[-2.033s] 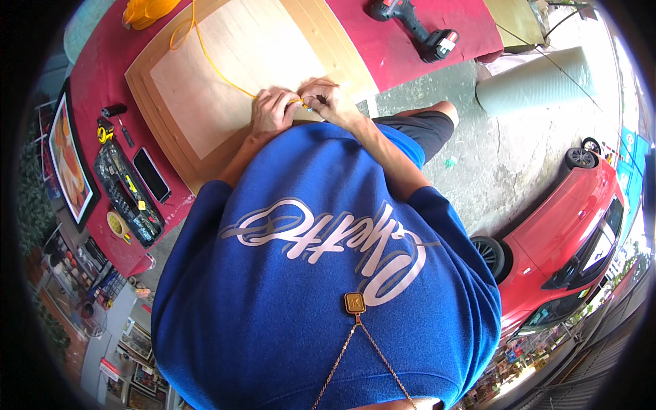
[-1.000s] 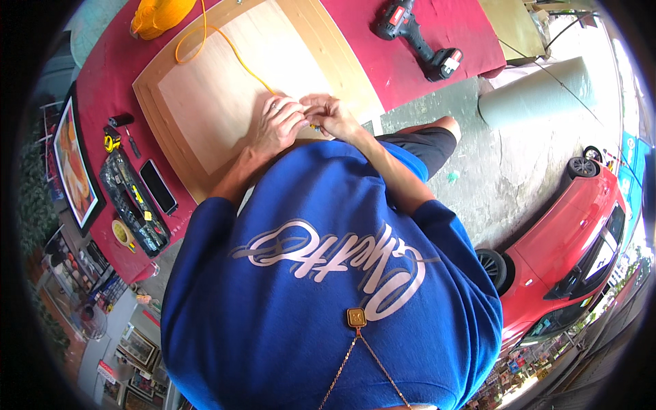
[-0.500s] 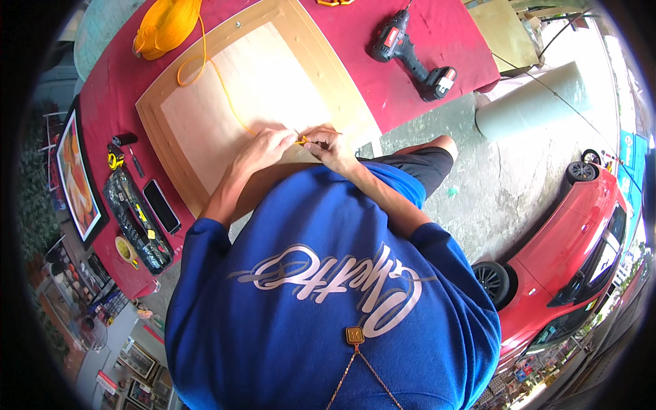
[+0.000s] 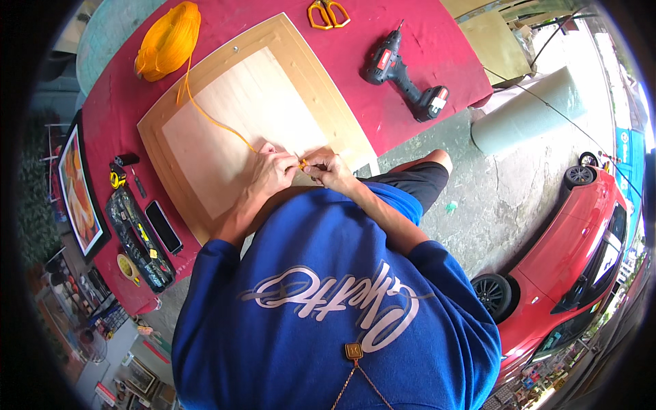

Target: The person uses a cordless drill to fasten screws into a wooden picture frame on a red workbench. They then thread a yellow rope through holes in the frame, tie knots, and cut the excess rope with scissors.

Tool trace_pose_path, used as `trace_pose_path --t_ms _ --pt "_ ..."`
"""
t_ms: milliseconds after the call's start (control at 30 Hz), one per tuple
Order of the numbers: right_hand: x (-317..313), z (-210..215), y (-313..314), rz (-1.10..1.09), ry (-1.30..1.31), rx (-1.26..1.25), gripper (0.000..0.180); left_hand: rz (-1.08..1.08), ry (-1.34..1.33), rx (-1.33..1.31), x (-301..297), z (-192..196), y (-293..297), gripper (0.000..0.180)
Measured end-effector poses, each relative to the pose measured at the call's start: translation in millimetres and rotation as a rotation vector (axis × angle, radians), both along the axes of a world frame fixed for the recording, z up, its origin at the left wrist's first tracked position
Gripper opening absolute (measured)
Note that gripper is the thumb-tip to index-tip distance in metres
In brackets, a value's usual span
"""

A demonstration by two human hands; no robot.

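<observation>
Close together over the near edge of a wooden frame with a pale panel, both my hands pinch an orange cord. My left hand has its fingers closed on the cord, which runs from there up over the panel to an orange bundle of cord at the far left. Just to its right, my right hand grips the cord near its end, thumb against fingers. A short bit of orange shows between the hands; whether it is knotted I cannot make out. A small metal fitting sits on the frame's far side.
On the red-covered table lie a cordless drill and orange-handled scissors. Leftward are a phone, a tape measure, a dark tool case and a framed picture. A large roll and red car stand right.
The cord between the bundle and my left hand has drawn straighter, its loop narrowing. My left hand has turned and closed more around the cord. The whole view has shifted slightly.
</observation>
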State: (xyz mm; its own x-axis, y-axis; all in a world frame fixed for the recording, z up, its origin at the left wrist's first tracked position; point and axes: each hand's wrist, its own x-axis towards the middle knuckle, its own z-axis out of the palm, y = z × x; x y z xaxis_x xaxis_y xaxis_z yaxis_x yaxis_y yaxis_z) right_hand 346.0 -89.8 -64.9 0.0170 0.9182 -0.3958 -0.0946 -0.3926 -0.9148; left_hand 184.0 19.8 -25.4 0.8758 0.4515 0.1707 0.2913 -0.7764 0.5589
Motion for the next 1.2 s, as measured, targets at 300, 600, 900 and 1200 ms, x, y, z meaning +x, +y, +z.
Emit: trace_pose_path --t_ms 300,600,900,1200 --pt "6 7 11 0.073 0.001 -0.106 0.014 -0.187 -0.200 0.404 -4 11 -6 0.005" --pt "4 7 11 -0.043 0.041 -0.072 0.011 -0.194 -0.144 0.106 -5 -5 4 0.004" --pt "-9 -2 6 -0.153 -0.304 0.324 0.013 0.077 -0.107 0.093 -7 -5 -9 0.009" --pt "-10 6 13 -0.104 -0.632 0.572 0.009 0.186 -0.117 0.107 -8 -13 -16 0.007"
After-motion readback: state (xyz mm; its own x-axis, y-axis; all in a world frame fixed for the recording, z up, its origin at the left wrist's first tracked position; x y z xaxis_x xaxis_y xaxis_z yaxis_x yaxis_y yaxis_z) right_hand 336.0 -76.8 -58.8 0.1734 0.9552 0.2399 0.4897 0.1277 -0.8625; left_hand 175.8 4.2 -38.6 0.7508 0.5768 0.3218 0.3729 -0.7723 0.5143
